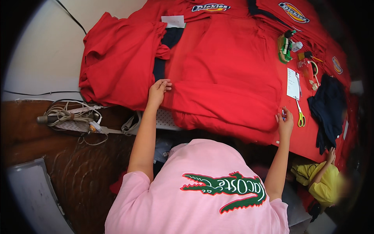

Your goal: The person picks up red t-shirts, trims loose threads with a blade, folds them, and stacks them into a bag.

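Note:
A large red cloth garment (226,93) lies spread on the table in front of me, with a fold running across its near part. At its left edge is my left hand (159,92), its fingers stretched to the right over the cloth and slightly apart. My right hand (285,121) is at the near right corner of the garment, fingers and thumb curled together. A small pale and blue bit shows between them, too small to name. Left of the garment, a bunched red garment (120,62) lies close to my left hand.
Yellow-handled scissors (301,118) and a paper sheet (293,84) lie right of the garment. Beyond are a green tape dispenser (284,48) and stacked red garments (288,15). A person in yellow (317,179) touches dark cloth (328,109). Bundled cables (74,117) lie at left.

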The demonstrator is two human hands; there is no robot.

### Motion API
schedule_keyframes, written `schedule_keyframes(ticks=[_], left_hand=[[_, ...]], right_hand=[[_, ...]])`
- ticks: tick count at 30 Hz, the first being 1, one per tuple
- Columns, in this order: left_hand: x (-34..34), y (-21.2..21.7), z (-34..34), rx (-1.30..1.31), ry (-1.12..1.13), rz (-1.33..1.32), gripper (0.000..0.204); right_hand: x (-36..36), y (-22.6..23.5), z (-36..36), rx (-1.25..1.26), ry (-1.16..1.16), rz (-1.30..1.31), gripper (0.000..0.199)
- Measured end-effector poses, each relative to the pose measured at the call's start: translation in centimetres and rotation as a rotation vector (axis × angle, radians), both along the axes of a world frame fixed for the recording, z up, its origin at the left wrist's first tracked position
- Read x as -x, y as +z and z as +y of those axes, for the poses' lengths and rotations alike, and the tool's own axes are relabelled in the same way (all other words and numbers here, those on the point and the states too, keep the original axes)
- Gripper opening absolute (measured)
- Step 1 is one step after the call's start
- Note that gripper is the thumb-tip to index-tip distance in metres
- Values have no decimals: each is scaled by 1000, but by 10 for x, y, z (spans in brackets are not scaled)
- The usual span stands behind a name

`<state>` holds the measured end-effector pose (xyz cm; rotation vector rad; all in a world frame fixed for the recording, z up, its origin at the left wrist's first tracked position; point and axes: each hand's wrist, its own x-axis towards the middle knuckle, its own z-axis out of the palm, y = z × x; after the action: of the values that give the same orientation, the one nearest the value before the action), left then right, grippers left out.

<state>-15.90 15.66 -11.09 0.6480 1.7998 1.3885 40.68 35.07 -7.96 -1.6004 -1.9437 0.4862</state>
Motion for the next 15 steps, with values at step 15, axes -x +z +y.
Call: schedule_keyframes(ticks=[15], left_hand=[[-27, -15, 29, -24, -130, 13, 32]], right_hand=[[-38, -23, 10, 153, -282, 572, 17]])
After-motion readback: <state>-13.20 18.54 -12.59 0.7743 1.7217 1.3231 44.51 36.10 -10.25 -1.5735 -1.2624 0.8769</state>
